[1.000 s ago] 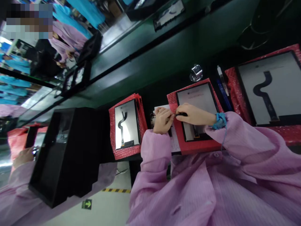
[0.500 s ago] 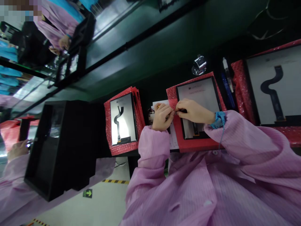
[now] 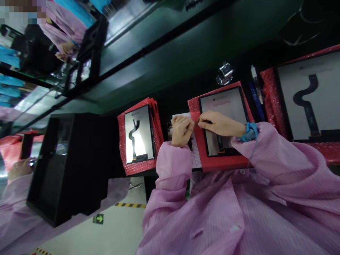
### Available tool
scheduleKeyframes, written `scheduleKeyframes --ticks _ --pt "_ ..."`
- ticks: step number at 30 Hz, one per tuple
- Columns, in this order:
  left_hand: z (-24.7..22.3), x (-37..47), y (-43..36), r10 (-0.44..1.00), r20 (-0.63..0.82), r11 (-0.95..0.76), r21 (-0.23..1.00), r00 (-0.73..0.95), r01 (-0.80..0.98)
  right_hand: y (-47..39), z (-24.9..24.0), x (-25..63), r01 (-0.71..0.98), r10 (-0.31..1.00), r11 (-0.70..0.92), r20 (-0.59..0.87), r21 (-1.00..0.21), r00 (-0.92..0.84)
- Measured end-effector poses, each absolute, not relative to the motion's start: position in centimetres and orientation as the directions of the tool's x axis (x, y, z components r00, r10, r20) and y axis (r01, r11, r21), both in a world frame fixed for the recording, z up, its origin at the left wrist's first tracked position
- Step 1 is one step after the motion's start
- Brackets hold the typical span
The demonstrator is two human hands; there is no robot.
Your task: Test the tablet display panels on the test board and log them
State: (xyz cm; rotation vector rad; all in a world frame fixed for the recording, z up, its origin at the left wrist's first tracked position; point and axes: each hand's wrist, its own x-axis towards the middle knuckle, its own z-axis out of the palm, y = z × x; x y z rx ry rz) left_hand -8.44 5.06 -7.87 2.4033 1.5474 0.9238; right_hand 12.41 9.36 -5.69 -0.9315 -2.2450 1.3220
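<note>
Though close, two hands (image 3: 182, 131) (one panel (image 3: 230, 102) under the right (image 3: 219, 124))

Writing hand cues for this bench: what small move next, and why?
I'd probably ease the right hand back slightly: it covers most of the cable on the middle panel, leaving only the lower end visible. It also nearly meets the left hand, so anything pinched there can't be made out.

Arrow sign (image 3: 98, 219) on floor (image 3: 119, 228), red print (image 3: 222, 103) on panel (image 3: 234, 106) unreadable
</note>
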Motion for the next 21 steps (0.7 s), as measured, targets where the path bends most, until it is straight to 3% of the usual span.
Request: scheduleKeyframes --ticks 2,5,7,9,11,13,15,17,21 --pt "-8.0 -8.6 5.3 0.847 0.531 -0.33 0.5 0.017 0.801 9.7 -4.9 13.0 0.353 0.711 0.245 -0.079 -0.903 -0.698" --pt "-8.2 -8.7 5.3 0.62 0.658 -0.184 0.65 -0.426 0.737 10.7 -4.2 14.3 0.362 0.78 0.169 -0.1 -0.917 -0.618" --pt "-7.9 -8.3 4.6 0.474 0.703 -0.179 0.667 -0.531 0.724 11.6 -4.3 15.3 0.46 0.894 0.185 -0.046 -0.868 -0.445" --pt "-7.6 -7.4 3.0 0.492 0.753 -0.221 0.593 -0.437 0.774 12.6 -5.0 16.2 0.627 0.975 0.176 0.048 -0.759 -0.216" --pt "-7.3 -6.0 0.8 0.667 0.721 -0.298 0.488 -0.187 0.82 13.6 -5.9 17.1 0.768 0.991 0.109 0.132 -0.632 -0.032" --pt "-7.5 -4.4 -1.5 0.831 0.546 -0.387 0.425 0.109 0.818 14.4 -6.9 17.8 0.837 0.983 0.045 0.172 -0.545 0.059" --pt "-8.0 -3.0 -3.4 0.884 0.343 -0.443 0.397 0.318 0.804 15.1 -7.6 18.1 0.856 0.977 0.026 0.196 -0.516 0.088" --pt "-8.7 -2.2 -4.6 0.885 0.232 -0.464 0.377 0.403 0.802 15.6 -8.0 18.3 0.857 0.971 0.032 0.22 -0.515 0.097" --pt "-9.6 -1.8 -5.3 0.907 0.221 -0.417 0.37 0.357 0.83 16.2 -8.0 18.1 0.866 0.979 0.035 0.19 -0.5 0.07"
